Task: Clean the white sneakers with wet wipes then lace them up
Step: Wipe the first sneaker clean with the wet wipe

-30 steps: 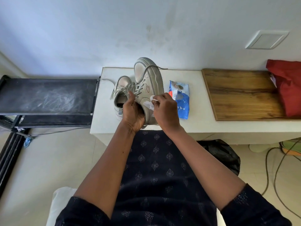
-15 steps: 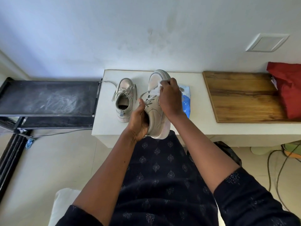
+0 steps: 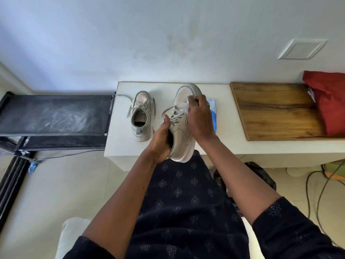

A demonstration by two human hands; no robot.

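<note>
Head: left hand grips sneaker; right hand still seemingly pinches wipe on toe.

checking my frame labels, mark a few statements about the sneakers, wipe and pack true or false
1. The right hand presses a wet wipe on the toe end of the held sneaker. True.
2. Both sneakers stand on the table with no hand on them. False: the left hand grips one at its heel end.
3. The second sneaker stands on the white table, left of the held one. True.
4. The wipes pack lies on the wooden board. False: the blue wipes pack lies on the white table, partly hidden behind the right hand; the wooden board is further right.
</note>
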